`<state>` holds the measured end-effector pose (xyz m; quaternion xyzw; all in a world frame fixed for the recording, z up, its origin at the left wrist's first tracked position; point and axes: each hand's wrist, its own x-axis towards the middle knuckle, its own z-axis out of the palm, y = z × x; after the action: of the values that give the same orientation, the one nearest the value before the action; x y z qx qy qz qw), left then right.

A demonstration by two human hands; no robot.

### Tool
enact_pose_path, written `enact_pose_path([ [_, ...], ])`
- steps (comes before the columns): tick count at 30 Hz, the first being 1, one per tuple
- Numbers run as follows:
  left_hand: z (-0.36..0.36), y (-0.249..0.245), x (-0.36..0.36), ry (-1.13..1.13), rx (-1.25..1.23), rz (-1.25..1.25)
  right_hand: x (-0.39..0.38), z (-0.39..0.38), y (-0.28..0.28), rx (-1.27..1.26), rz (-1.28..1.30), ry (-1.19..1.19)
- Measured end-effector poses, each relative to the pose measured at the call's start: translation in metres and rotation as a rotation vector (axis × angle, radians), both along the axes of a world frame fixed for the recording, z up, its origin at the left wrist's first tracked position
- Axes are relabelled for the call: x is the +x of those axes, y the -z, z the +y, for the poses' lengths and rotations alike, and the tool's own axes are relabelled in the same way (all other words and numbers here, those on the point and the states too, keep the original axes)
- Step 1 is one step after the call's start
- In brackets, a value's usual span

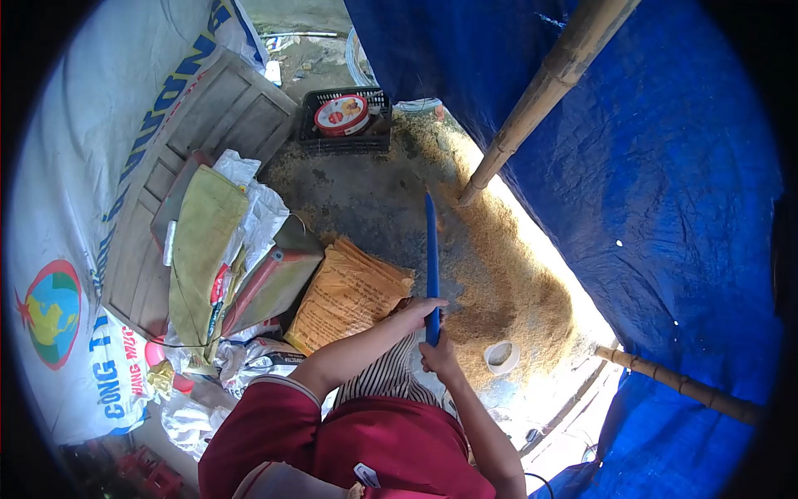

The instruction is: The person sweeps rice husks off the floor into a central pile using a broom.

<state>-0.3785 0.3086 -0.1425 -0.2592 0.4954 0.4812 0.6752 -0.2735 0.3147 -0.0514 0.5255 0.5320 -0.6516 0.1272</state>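
Where the blue stick crosses centre frame, left hand and right hand have fingers clamped on its lower end, beside the husk pile.

Bright plain blue is shown by the long plastic rod, and a deeper blue by the tarpaulin sheet. The loose heap of husk is coloured golden brown. The orange woven sack is printed with dark lettering. Black and white stripes are seen on the cloth, and plain red on the shirt.
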Motion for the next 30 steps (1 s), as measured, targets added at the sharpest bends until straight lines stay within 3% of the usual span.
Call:
enact_pose_path([
  [1, 0.002, -0.006, 0.000, 0.002, -0.075, 0.015, 0.009, -0.004, 0.005, -0.001, -0.010, -0.008],
  [3, -0.001, -0.018, 0.005, -0.096, -0.111, 0.039, 0.020, -0.012, 0.017, 0.337, 0.040, -0.242],
  [5, -0.007, -0.029, 0.006, -0.186, -0.150, 0.071, 0.010, -0.002, -0.027, 0.355, 0.055, -0.305],
  [8, -0.018, -0.036, 0.006, -0.298, -0.176, 0.194, -0.003, 0.015, -0.057, 0.209, 0.048, -0.429],
  [10, -0.023, -0.041, -0.013, -0.319, -0.154, 0.376, -0.017, 0.024, -0.062, -0.179, 0.045, -0.367],
  [11, -0.025, -0.047, -0.026, -0.357, -0.190, 0.401, -0.025, 0.023, -0.061, -0.179, 0.051, -0.367],
  [12, -0.025, -0.058, -0.044, -0.393, -0.224, 0.426, -0.033, 0.021, -0.059, -0.211, 0.154, -0.220],
  [13, -0.034, -0.027, -0.065, -0.400, -0.242, 0.481, -0.040, 0.020, -0.058, -0.240, 0.252, -0.075],
  [14, -0.046, 0.012, -0.086, -0.410, -0.264, 0.531, -0.046, 0.018, -0.058, -0.231, 0.255, -0.079],
  [16, -0.061, 0.032, -0.137, -0.463, -0.315, 0.704, -0.041, 0.015, -0.045, -0.235, 0.291, -0.111],
  [18, -0.079, 0.047, -0.180, -0.435, -0.421, 0.700, -0.035, 0.016, -0.037, -0.232, 0.330, -0.146],
  [20, -0.119, 0.121, -0.215, -0.289, -0.473, 0.641, -0.019, 0.013, -0.034, -0.241, 0.215, -0.066],
  [23, -0.145, 0.161, -0.222, -0.194, -0.597, 0.651, 0.011, 0.010, -0.015, -0.273, 0.133, 0.026],
  [25, -0.147, 0.141, -0.218, -0.256, -0.499, 0.599, 0.017, 0.012, -0.016, -0.263, 0.096, 0.044],
  [27, -0.154, 0.106, -0.217, -0.271, -0.055, 0.374, 0.022, 0.014, -0.019, -0.256, 0.067, 0.053],
  [28, -0.146, 0.090, -0.216, -0.054, -0.175, 0.404, 0.023, 0.016, -0.019, -0.246, 0.077, 0.062],
  [30, -0.143, 0.057, -0.203, -0.020, -0.187, 0.463, 0.021, 0.020, -0.019, -0.239, 0.093, 0.068],
])
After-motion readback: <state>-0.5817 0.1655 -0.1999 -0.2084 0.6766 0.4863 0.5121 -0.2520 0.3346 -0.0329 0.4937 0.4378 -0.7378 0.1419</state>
